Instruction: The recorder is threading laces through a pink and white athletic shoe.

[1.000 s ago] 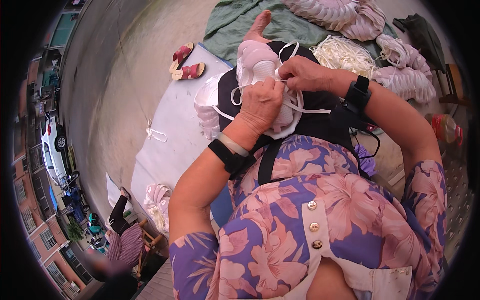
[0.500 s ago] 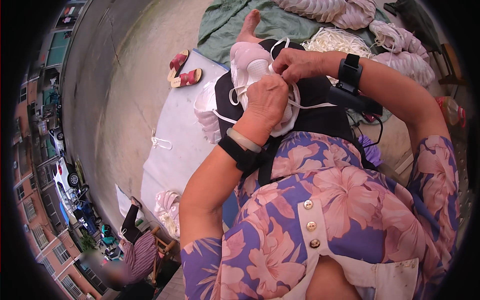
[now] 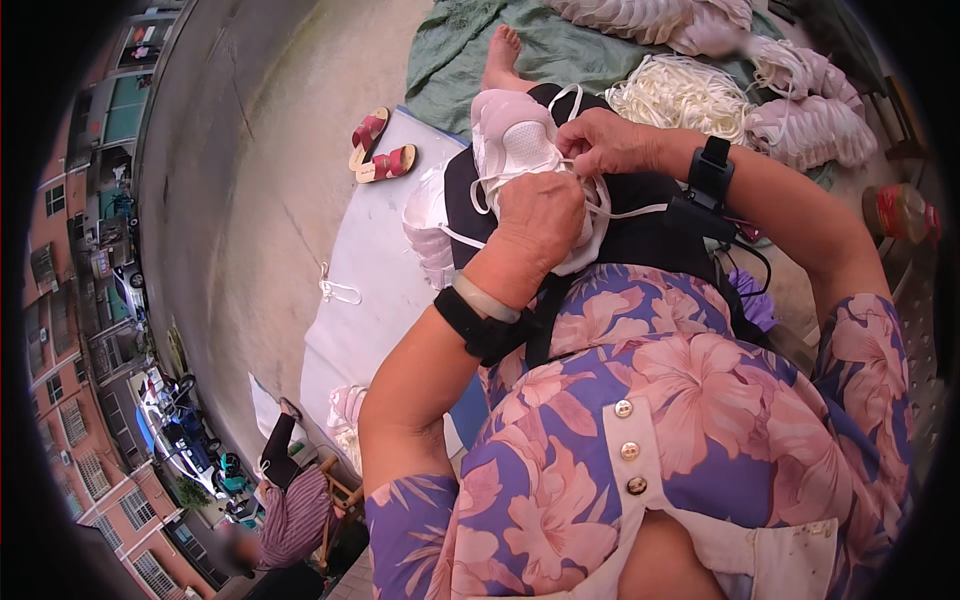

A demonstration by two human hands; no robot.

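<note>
A pale pink and white sneaker lies on my lap, toe pointing away from me. My left hand is closed over its upper, gripping the shoe near the opening; its fingertips are hidden. Close by on the right side of the shoe, my right hand pinches a white shoelace; the exact grip is partly hidden. Loose lace ends hang on both sides, one looping at the left of the tongue, another running right across my dark trousers. Beside my left thigh sits another pale shoe.
A heap of white laces lies on a green cloth ahead, beside bundled pale pink shoes. Red slippers and a tied lace rest left. A seated person is at lower left; a bottle stands right.
My hands have moved slightly apart, the left one lower across the shoe, uncovering more of its tongue. The whole view has shifted a little.
</note>
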